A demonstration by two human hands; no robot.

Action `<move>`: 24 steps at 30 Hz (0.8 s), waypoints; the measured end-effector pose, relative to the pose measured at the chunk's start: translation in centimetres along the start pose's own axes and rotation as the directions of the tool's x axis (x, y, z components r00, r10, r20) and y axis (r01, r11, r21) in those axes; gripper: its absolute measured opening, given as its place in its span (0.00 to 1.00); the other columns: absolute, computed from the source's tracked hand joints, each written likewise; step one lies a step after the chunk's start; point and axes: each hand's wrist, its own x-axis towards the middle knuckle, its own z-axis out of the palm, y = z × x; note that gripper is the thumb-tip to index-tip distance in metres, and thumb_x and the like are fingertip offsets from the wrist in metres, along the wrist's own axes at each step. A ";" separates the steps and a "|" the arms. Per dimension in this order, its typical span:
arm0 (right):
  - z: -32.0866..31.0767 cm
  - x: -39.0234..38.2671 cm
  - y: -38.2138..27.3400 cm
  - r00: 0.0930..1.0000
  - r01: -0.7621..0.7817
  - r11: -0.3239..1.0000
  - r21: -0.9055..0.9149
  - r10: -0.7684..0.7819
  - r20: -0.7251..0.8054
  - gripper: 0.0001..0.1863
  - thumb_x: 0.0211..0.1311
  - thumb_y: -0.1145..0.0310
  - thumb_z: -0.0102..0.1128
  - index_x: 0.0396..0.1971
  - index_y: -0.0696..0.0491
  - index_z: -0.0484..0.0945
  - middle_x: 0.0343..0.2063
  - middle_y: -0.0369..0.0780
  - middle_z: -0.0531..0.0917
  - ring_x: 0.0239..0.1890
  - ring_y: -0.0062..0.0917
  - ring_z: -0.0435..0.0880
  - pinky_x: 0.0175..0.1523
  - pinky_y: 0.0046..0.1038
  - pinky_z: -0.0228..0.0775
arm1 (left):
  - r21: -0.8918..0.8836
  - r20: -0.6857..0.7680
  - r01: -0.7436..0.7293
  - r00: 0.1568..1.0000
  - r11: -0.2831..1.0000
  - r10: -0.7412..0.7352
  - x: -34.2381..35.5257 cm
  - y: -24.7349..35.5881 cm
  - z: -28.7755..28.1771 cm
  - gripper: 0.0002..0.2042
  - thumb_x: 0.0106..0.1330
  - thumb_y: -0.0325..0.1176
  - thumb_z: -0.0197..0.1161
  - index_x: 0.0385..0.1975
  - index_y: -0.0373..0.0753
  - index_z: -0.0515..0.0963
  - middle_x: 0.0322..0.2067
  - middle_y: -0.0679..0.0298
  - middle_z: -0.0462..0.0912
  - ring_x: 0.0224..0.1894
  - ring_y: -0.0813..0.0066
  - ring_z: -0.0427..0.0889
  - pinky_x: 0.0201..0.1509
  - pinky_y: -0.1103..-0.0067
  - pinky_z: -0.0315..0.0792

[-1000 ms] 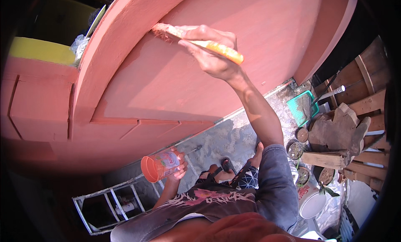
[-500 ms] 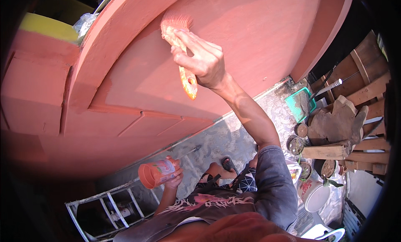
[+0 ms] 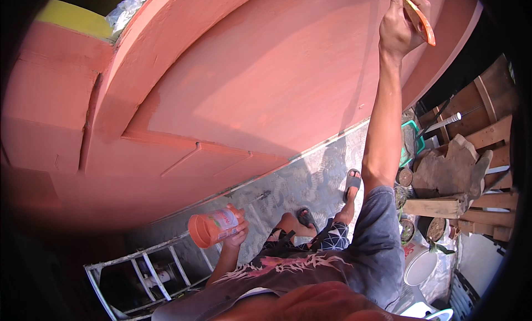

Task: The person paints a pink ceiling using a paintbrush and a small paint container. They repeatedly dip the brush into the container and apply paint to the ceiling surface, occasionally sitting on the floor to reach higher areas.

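High at the upper right, my right hand (image 3: 400, 30) grips a paintbrush (image 3: 419, 21) by its orange-smeared handle. The bristles lie beyond the top edge of the picture. Behind the hand stretches a salmon-pink wall (image 3: 266, 83) with a raised curved border, its surface partly sunlit and partly shaded. Low on the left, my left hand (image 3: 237, 227) is wrapped round a small plastic tub (image 3: 213, 228), tilted with its mouth facing left. The tub's inside is coated orange-pink, and a pale label covers part of its side.
A metal ladder (image 3: 145, 274) stands at lower left. To the right are a green tray (image 3: 419, 138), a jagged wood slab (image 3: 451, 168), wooden planks (image 3: 432, 208), several potted plants and a white bucket (image 3: 419, 263). A crumpled plastic bag (image 3: 123, 13) rests on the ledge at upper left.
My right hand has swept the paintbrush from upper middle to upper right, straightening the arm. One foot has come into view. My left hand keeps the tub almost where it was.
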 end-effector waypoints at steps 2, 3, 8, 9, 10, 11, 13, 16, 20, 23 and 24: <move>2.0 -4.1 -5.7 0.982 0.072 0.992 -0.107 -0.052 0.180 0.08 0.55 0.79 0.68 0.35 0.51 0.84 0.37 0.44 0.86 0.30 0.32 0.87 0.35 0.25 0.79 | -0.013 -0.008 -0.023 1.000 1.000 0.023 -0.5 0.4 -0.1 0.14 0.74 0.40 0.53 0.57 0.53 0.72 0.46 0.54 0.71 0.34 0.55 0.77 0.16 0.78 0.76; 3.3 -6.4 -7.2 0.959 0.256 0.963 -0.090 -0.241 0.149 0.07 0.52 0.75 0.67 0.32 0.49 0.82 0.38 0.49 0.86 0.35 0.40 0.88 0.36 0.28 0.83 | -0.014 -0.013 -0.002 1.000 1.000 0.002 -0.1 0.9 0.2 0.14 0.74 0.40 0.53 0.57 0.53 0.72 0.47 0.54 0.71 0.34 0.55 0.77 0.16 0.78 0.76; 4.7 -15.3 -21.1 0.816 0.191 0.853 0.486 -0.413 0.405 0.05 0.52 0.75 0.69 0.29 0.51 0.82 0.41 0.53 0.86 0.39 0.38 0.90 0.42 0.34 0.87 | 0.000 -0.027 -0.004 1.000 1.000 0.004 0.2 1.9 0.5 0.15 0.74 0.41 0.53 0.58 0.54 0.71 0.47 0.54 0.71 0.34 0.55 0.77 0.16 0.78 0.77; 4.8 -15.1 -21.1 0.824 0.070 0.834 0.547 -0.357 0.440 0.06 0.51 0.76 0.69 0.29 0.51 0.82 0.40 0.52 0.87 0.38 0.39 0.90 0.41 0.32 0.86 | 0.000 -0.018 0.000 1.000 1.000 0.000 0.2 2.1 0.4 0.15 0.74 0.41 0.53 0.58 0.54 0.71 0.47 0.54 0.71 0.34 0.54 0.77 0.16 0.78 0.77; 4.9 -14.7 -20.8 0.824 -0.053 0.800 0.598 -0.303 0.479 0.07 0.51 0.78 0.70 0.29 0.52 0.82 0.40 0.51 0.87 0.38 0.39 0.90 0.40 0.31 0.86 | 0.001 -0.010 0.004 1.000 1.000 -0.004 0.2 2.4 0.2 0.15 0.74 0.41 0.53 0.58 0.54 0.71 0.47 0.54 0.71 0.34 0.54 0.77 0.16 0.77 0.77; 4.9 -13.9 -20.1 0.816 -0.174 0.750 0.638 -0.252 0.520 0.08 0.50 0.79 0.71 0.29 0.52 0.82 0.40 0.51 0.87 0.37 0.39 0.90 0.39 0.29 0.86 | 0.002 -0.003 0.009 1.000 1.000 -0.009 0.2 2.6 0.1 0.15 0.74 0.42 0.53 0.58 0.54 0.71 0.47 0.54 0.71 0.34 0.54 0.77 0.16 0.77 0.77; 4.9 -11.0 -16.1 0.861 -0.404 0.673 0.619 0.051 0.505 0.07 0.57 0.83 0.69 0.35 0.59 0.82 0.37 0.44 0.87 0.37 0.27 0.89 0.40 0.24 0.81 | -0.005 0.015 0.026 1.000 1.000 -0.026 0.1 2.8 -0.2 0.15 0.74 0.42 0.53 0.58 0.54 0.71 0.47 0.55 0.71 0.34 0.54 0.77 0.16 0.77 0.77; 2.7 -5.7 -7.3 0.978 -0.200 0.887 0.417 0.157 0.136 0.08 0.60 0.79 0.70 0.37 0.60 0.79 0.36 0.38 0.82 0.36 0.19 0.84 0.40 0.21 0.79 | -0.019 0.037 0.034 0.999 0.999 -0.033 -0.6 3.4 -0.8 0.15 0.73 0.42 0.53 0.58 0.54 0.71 0.47 0.55 0.71 0.34 0.54 0.77 0.16 0.78 0.77; 0.6 -3.5 -2.4 0.990 -0.072 0.993 0.098 0.083 -0.113 0.03 0.61 0.79 0.66 0.34 0.59 0.81 0.37 0.44 0.86 0.36 0.26 0.88 0.40 0.25 0.82 | -0.023 0.021 0.016 1.000 1.000 -0.016 -2.0 4.4 -1.5 0.15 0.73 0.42 0.53 0.58 0.54 0.71 0.47 0.55 0.72 0.34 0.54 0.77 0.16 0.78 0.77; 4.1 -6.6 -9.4 0.984 0.171 0.979 0.112 -0.175 0.028 0.05 0.61 0.85 0.61 0.35 0.63 0.82 0.38 0.47 0.87 0.37 0.30 0.87 0.44 0.25 0.81 | -0.037 -0.004 -0.003 1.000 0.999 0.003 -3.1 5.4 -2.5 0.15 0.73 0.41 0.53 0.58 0.53 0.71 0.47 0.55 0.72 0.35 0.55 0.77 0.16 0.78 0.77; 4.3 -8.3 -11.7 0.959 0.245 0.970 0.009 -0.244 0.142 0.02 0.59 0.79 0.64 0.32 0.58 0.81 0.40 0.48 0.86 0.37 0.32 0.88 0.43 0.27 0.82 | -0.026 -0.011 -0.001 1.000 1.000 0.001 -3.3 5.6 -2.0 0.15 0.73 0.41 0.53 0.58 0.53 0.71 0.47 0.55 0.72 0.35 0.55 0.77 0.16 0.78 0.77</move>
